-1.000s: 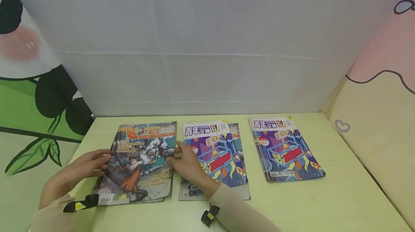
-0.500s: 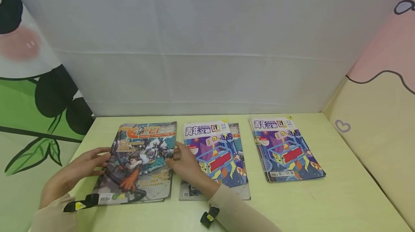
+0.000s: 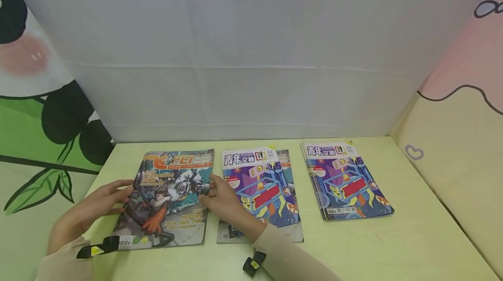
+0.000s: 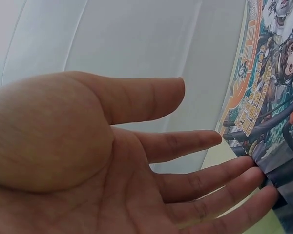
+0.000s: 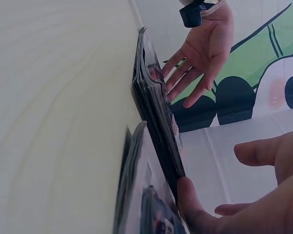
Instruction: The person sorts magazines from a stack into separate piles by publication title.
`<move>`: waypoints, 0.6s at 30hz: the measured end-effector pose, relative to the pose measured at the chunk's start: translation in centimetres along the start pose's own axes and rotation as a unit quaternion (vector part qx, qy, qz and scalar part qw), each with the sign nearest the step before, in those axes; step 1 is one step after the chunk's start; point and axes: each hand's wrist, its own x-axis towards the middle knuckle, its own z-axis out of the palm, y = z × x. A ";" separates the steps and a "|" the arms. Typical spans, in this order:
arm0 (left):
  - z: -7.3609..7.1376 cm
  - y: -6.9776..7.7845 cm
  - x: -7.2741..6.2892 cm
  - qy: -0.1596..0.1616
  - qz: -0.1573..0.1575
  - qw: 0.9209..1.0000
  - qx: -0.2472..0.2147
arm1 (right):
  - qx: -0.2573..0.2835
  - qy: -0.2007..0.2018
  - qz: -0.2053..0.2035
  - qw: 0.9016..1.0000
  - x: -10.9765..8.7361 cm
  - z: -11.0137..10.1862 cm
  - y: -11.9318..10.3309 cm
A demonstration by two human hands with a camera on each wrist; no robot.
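Note:
A stack of magazines, topped by a grey-teal comic-style cover with an orange title, lies flat at the left of the table. My left hand rests its straight fingertips against the stack's left edge; in the left wrist view the palm faces the stack with the thumb held apart. My right hand touches the stack's right edge with its fingertips, the thumb apart from the fingers. In the right wrist view the stack's side shows several layers, with a right fingertip against it. Neither hand is curled round anything.
Right beside the stack, under my right forearm, a purple magazine lies on a larger grey one. Further right lies a slightly fanned stack of purple magazines. A white cloth wall rises behind the pale yellow table.
The left stack's magazines have come into line: the lower one that stuck out at the bottom right and top left is now under the top cover. Both hands have barely moved.

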 end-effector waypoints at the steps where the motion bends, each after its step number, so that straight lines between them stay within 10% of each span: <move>1: 0.0 0.0 0.0 0.001 0.001 1.000 0.002 | -0.001 -0.001 0.000 1.000 0.0 0.0 0.0; 18: 1.1 2.9 -0.6 0.081 0.090 0.992 0.033 | 0.029 0.027 -0.032 0.999 -0.4 -2.7 -1.7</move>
